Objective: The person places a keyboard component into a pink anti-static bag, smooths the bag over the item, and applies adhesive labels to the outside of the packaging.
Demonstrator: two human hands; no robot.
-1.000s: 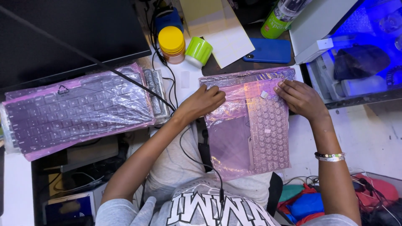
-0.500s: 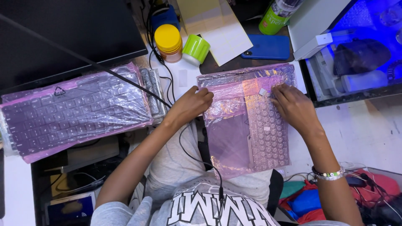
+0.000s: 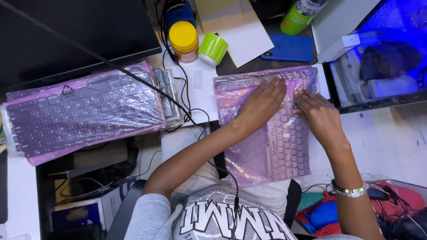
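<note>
The keyboard in its pink bag [image 3: 271, 146] lies on my lap and the desk edge, just below centre. My left hand [image 3: 260, 106] rests flat on its far end, fingers spread, clamping nothing; my right hand [image 3: 318, 115] presses beside it, fingertips together on the film. I judge it light, stiff inside, slippery outside; best held by the long edges. At ten o'clock lies another bagged keyboard [image 3: 84, 115]; at twelve, a yellow-lidded jar [image 3: 183, 41].
</note>
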